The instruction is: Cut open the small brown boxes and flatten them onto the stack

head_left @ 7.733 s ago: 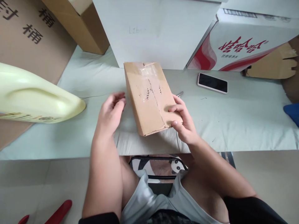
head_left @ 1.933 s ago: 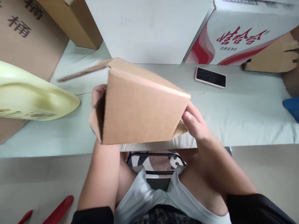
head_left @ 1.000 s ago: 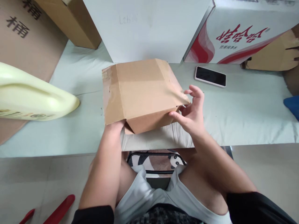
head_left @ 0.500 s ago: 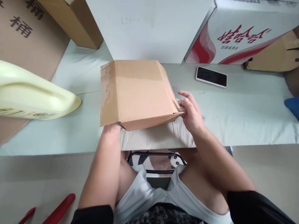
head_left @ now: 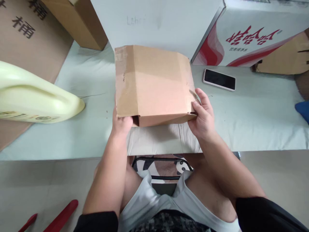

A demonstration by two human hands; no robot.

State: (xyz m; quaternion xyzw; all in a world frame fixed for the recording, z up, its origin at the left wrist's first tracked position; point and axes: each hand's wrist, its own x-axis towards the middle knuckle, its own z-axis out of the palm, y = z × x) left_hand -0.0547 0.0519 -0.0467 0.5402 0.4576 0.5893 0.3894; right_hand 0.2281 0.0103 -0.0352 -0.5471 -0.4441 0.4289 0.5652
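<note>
A brown cardboard box point(head_left: 158, 83), with creased flaps along its left and right sides, is held up over the table in front of me. My left hand point(head_left: 122, 124) grips its near left corner; the thumb shows at the edge and the other fingers are hidden behind the left flap. At the near right corner my right hand point(head_left: 202, 112) is closed on the edge, thumb and fingers around the right flap. A dark gap shows under the left flap beside my left thumb. The box's underside is hidden.
A pale green cloth covers the table point(head_left: 94, 135). Behind the box stands a large white panel point(head_left: 154, 25), with a red-and-white carton point(head_left: 248, 42) to its right. A phone point(head_left: 219, 79) lies before the carton. A pale yellow jug point(head_left: 41, 96) leans in from the left.
The cardboard box has moved away from me and to the right, turning slightly. My left hand has come out from beneath it to its left corner; my right hand has closed further round the right edge.
</note>
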